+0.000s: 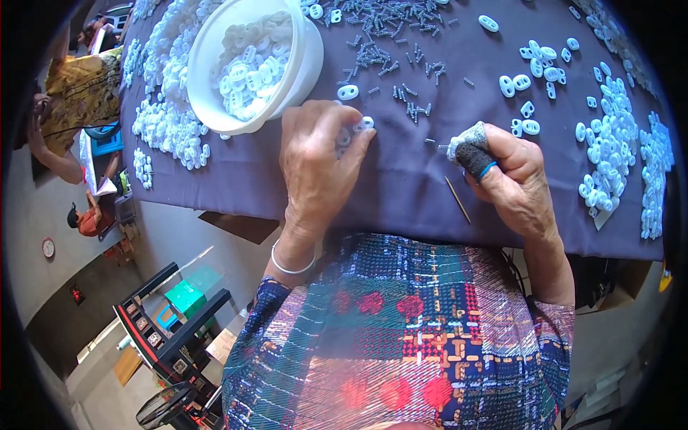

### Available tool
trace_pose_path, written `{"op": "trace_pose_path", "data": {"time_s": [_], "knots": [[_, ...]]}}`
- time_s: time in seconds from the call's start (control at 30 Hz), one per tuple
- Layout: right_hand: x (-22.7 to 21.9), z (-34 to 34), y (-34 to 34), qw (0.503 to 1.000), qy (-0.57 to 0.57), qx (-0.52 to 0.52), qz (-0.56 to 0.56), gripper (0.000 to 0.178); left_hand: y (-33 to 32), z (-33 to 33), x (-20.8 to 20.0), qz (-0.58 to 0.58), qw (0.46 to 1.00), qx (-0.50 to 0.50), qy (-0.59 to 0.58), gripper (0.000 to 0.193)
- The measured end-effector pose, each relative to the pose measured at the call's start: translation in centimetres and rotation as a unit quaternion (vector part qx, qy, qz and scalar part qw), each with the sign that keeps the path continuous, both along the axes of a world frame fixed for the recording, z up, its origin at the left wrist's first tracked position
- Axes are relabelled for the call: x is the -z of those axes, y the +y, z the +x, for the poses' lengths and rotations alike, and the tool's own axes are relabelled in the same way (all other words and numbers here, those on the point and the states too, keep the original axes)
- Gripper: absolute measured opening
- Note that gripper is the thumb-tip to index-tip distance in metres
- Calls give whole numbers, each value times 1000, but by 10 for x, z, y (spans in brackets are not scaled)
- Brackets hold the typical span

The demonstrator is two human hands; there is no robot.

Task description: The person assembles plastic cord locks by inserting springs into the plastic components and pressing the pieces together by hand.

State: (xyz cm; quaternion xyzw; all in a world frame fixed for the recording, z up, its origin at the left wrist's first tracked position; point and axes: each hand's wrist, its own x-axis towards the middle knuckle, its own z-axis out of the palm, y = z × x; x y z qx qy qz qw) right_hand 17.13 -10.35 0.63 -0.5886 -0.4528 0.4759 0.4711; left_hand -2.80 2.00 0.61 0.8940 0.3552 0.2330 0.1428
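Note:
My left hand point(319, 161) is curled, thumb and fingers closed on a small white plastic piece with two holes point(364, 123). More white pieces show partly beneath its fingers. My right hand point(517, 179) wears grey and black cloth finger covers point(470, 150) on thumb and forefinger, which are pinched together. A small metal spring point(443, 146) sticks out from their tips. Between the hands, a thin brown stick point(457, 200) lies on the dark tablecloth point(401, 190). Loose springs point(418, 111) are scattered just beyond.
A white tub point(309, 61) of white pieces stands tilted beyond my left hand. Piles of white pieces lie at the left point(172, 132) and right point(610, 143). Many springs point(387, 21) cover the far middle. Other people point(93, 215) are off to the left.

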Motion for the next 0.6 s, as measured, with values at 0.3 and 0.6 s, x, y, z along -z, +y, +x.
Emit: {"op": "trace_pose_path", "data": {"time_s": [0.3, 0.6], "knots": [[-2, -3, 0, 1000, 2, 6, 29, 11, -24, 10, -1, -290, 940, -3, -181, 20], [-2, -1, 0, 998, -5, 5, 57, 11, -20, 15, -14, -103, 986, 132, -17, 17]]}}
